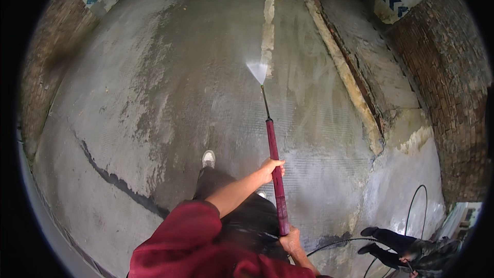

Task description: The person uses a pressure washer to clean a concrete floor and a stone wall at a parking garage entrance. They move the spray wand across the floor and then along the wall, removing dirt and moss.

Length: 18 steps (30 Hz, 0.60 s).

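Observation:
A long pressure washer wand point(274, 146) with a dark red body and a thin black lance points away from me over the wet concrete. My left hand point(272, 170) is wrapped round the middle of the red body. At its rear end my right hand point(292, 241) is closed around the grip, its fingers partly hidden. From the green nozzle tip point(262, 86) a white fan of water point(258, 72) spreads onto the ground beside the tail of a painted white arrow point(268, 25). A black hose point(334, 243) runs off to the right from near my right hand.
A broken concrete kerb strip point(345, 74) with a gap runs along the right. Brick walls point(437, 82) rise at both sides. At the lower right stands another person point(396, 244) in dark clothes, beside loops of hose. A dark crack point(116, 179) crosses the left floor.

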Each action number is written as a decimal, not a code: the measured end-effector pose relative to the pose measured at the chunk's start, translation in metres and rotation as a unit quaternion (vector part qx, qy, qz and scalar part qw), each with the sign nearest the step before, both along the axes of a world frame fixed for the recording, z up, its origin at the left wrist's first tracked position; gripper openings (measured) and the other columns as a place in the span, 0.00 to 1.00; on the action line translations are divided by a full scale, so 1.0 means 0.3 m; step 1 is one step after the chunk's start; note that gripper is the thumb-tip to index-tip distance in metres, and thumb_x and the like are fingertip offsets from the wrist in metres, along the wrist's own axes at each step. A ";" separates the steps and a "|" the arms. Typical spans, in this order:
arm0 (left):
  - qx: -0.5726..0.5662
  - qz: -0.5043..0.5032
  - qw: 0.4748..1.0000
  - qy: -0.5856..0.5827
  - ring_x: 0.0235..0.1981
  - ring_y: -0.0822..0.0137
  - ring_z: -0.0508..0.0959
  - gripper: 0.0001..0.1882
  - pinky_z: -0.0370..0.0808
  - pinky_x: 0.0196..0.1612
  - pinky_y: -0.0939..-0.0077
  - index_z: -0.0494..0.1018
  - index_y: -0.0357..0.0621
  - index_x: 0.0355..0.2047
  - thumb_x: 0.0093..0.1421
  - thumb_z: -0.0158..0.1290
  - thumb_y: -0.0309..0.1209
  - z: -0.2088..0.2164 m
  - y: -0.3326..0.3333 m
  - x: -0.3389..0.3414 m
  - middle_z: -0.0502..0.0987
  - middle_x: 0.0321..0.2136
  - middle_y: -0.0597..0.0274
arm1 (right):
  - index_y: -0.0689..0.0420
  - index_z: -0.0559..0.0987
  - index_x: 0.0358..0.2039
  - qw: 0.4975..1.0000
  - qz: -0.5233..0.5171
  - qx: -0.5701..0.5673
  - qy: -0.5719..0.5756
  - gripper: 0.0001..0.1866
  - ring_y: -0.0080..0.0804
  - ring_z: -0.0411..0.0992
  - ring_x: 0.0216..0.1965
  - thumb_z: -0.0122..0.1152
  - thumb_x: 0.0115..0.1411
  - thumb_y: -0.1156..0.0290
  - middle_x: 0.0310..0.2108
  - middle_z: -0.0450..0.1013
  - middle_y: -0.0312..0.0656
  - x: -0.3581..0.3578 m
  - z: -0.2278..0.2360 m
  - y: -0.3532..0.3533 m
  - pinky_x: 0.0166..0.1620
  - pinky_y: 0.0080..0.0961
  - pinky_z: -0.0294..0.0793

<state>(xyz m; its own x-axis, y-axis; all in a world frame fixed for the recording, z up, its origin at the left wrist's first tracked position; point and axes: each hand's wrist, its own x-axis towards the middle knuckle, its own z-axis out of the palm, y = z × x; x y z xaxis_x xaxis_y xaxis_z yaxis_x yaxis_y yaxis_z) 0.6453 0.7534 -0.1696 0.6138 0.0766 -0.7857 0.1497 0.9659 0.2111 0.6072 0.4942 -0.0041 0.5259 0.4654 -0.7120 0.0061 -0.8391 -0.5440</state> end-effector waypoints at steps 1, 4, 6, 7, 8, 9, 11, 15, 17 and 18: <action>0.002 0.012 1.000 -0.016 0.27 0.62 0.76 0.11 0.79 0.31 0.61 0.68 0.40 0.34 0.56 0.59 0.27 -0.001 0.087 0.011 0.72 0.26 0.58 | 0.62 0.79 0.42 1.000 -0.013 0.017 -0.013 0.21 0.48 0.78 0.41 0.61 0.44 0.73 0.34 0.77 0.60 0.008 -0.026 0.099 0.44 0.36 0.74; -0.007 0.041 0.997 -0.061 0.38 0.57 0.76 0.14 0.78 0.41 0.50 0.66 0.44 0.42 0.58 0.56 0.24 -0.008 0.424 0.014 0.73 0.36 0.54 | 0.62 0.79 0.41 0.999 -0.003 0.043 -0.019 0.21 0.46 0.78 0.40 0.62 0.43 0.73 0.34 0.78 0.56 0.005 -0.062 0.412 0.45 0.34 0.74; -0.014 0.054 0.995 -0.085 0.39 0.58 0.76 0.13 0.78 0.43 0.49 0.66 0.44 0.42 0.59 0.55 0.24 -0.029 0.644 0.010 0.73 0.37 0.55 | 0.62 0.79 0.38 0.997 -0.010 0.045 -0.057 0.20 0.33 0.75 0.33 0.62 0.39 0.75 0.28 0.77 0.48 -0.024 -0.101 0.658 0.41 0.29 0.73; -0.016 0.054 0.994 -0.098 0.40 0.59 0.76 0.12 0.77 0.44 0.49 0.66 0.44 0.42 0.59 0.55 0.24 -0.043 0.752 0.006 0.73 0.37 0.56 | 0.62 0.79 0.36 0.997 -0.010 0.021 -0.068 0.20 0.27 0.74 0.30 0.62 0.38 0.75 0.25 0.77 0.45 -0.034 -0.105 0.758 0.39 0.26 0.73; -0.020 0.054 0.994 -0.094 0.40 0.59 0.76 0.12 0.77 0.45 0.49 0.66 0.44 0.42 0.59 0.54 0.24 -0.054 0.851 -0.004 0.74 0.37 0.56 | 0.62 0.79 0.36 0.998 -0.015 0.038 -0.056 0.20 0.27 0.74 0.30 0.63 0.37 0.75 0.25 0.76 0.44 -0.041 -0.096 0.836 0.38 0.26 0.73; -0.002 0.044 0.995 -0.089 0.40 0.62 0.75 0.13 0.79 0.43 0.52 0.66 0.44 0.42 0.59 0.56 0.26 -0.060 0.939 -0.010 0.73 0.36 0.59 | 0.62 0.78 0.36 0.998 -0.027 0.034 -0.037 0.20 0.27 0.73 0.29 0.63 0.37 0.75 0.25 0.76 0.43 -0.045 -0.094 0.922 0.37 0.26 0.73; -0.027 0.031 0.993 -0.113 0.41 0.61 0.75 0.13 0.78 0.44 0.52 0.67 0.40 0.41 0.57 0.57 0.24 -0.060 1.056 -0.052 0.72 0.37 0.58 | 0.62 0.78 0.34 0.994 -0.030 0.099 -0.030 0.17 0.25 0.71 0.28 0.62 0.38 0.76 0.24 0.75 0.40 -0.084 -0.063 1.033 0.33 0.27 0.72; -0.135 0.000 0.981 -0.138 0.39 0.60 0.77 0.12 0.78 0.45 0.53 0.68 0.39 0.38 0.55 0.57 0.19 0.015 1.112 -0.167 0.73 0.36 0.57 | 0.61 0.79 0.38 0.998 -0.046 0.026 -0.021 0.18 0.24 0.73 0.31 0.64 0.43 0.74 0.26 0.77 0.42 -0.185 0.107 1.060 0.36 0.29 0.73; -0.133 -0.028 0.982 -0.135 0.32 0.60 0.77 0.10 0.77 0.42 0.55 0.68 0.39 0.35 0.55 0.57 0.20 0.060 1.054 -0.228 0.74 0.30 0.58 | 0.61 0.80 0.42 0.998 -0.062 0.018 0.001 0.21 0.27 0.76 0.33 0.65 0.45 0.71 0.27 0.79 0.47 -0.221 0.201 1.008 0.39 0.30 0.75; -0.151 -0.045 0.977 -0.143 0.31 0.59 0.77 0.09 0.77 0.41 0.56 0.68 0.39 0.34 0.55 0.57 0.20 0.078 1.016 -0.257 0.73 0.27 0.57 | 0.61 0.80 0.42 0.998 -0.062 0.002 0.018 0.21 0.27 0.76 0.33 0.65 0.45 0.71 0.27 0.79 0.46 -0.222 0.233 0.979 0.39 0.30 0.75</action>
